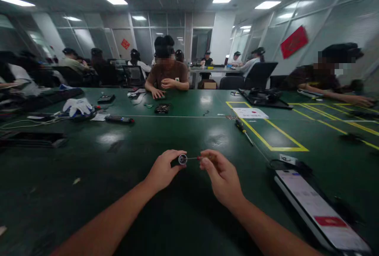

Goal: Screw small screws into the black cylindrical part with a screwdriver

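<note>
Near the middle of the view, my left hand [164, 170] pinches a small round part [182, 159] with a pale rim between thumb and fingers. Opposite it, my right hand [222, 175] is closed on a thin screwdriver [194, 158], whose shaft points left. The shaft's tip reaches the round part; whether it touches inside is too small to tell. Both hands are held above the dark green table [133, 208].
A phone-like device [319, 212] lies at the lower right. Another screwdriver [244, 132] lies beside yellow tape and a white paper [251, 113]. White gloves [77, 107] and a dark tool [119, 119] are on the left. A person [168, 72] sits across the table.
</note>
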A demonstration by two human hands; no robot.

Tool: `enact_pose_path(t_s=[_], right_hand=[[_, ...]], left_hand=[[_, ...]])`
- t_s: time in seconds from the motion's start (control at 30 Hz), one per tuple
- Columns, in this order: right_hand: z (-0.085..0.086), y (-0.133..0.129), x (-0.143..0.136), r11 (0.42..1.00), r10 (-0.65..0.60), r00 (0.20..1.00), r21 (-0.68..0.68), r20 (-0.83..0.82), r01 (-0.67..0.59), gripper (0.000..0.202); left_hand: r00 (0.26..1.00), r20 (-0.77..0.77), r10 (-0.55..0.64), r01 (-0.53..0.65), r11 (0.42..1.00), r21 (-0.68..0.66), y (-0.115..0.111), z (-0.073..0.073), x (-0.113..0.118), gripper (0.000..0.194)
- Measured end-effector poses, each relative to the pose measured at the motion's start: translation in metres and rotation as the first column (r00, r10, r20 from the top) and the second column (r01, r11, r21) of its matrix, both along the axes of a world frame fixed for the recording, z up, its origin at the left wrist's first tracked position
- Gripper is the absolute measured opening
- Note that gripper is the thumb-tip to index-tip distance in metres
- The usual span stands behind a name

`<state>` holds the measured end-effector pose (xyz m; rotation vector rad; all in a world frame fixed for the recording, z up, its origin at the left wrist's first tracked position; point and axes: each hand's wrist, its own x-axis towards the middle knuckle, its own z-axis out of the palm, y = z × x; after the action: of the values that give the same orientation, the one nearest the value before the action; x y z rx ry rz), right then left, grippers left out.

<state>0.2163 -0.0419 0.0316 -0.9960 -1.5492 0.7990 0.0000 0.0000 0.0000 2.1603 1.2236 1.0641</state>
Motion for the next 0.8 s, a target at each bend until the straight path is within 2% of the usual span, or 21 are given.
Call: enact_pose_path(t_s=[0.17,0.43,0.67,0.8], right_hand=[[-0.0003,0.0043,0.0021,0.999,0.029,0.993,-0.041,-0.116,-0.034,0.022],[0.0034,0.002,0.0028,0.997,-0.063,0.998,-0.04,-0.029,0.062,0.024],[0.0023,0.0033,0.0,0.996,-0.082,0.984,-0.052,-0.16,0.075,0.024],[0.0009,0.0039,-0.0002,0.996,-0.064,0.991,-0.062,-0.12,0.057,0.025]], left_hand=[[1.0,0.006,-0.022,0.022,1.0,-0.003,0.0005,0.0034,0.0037,0.037],[1.0,-0.003,-0.017,0.017,0.999,-0.038,-0.0024,0.007,0.0037,0.038],[1.0,0.008,-0.007,0.008,1.0,-0.02,-0.0034,0.0091,0.0046,0.038],[1.0,-0.009,-0.001,0.001,1.0,-0.022,-0.0019,0.0067,0.0035,0.039]])
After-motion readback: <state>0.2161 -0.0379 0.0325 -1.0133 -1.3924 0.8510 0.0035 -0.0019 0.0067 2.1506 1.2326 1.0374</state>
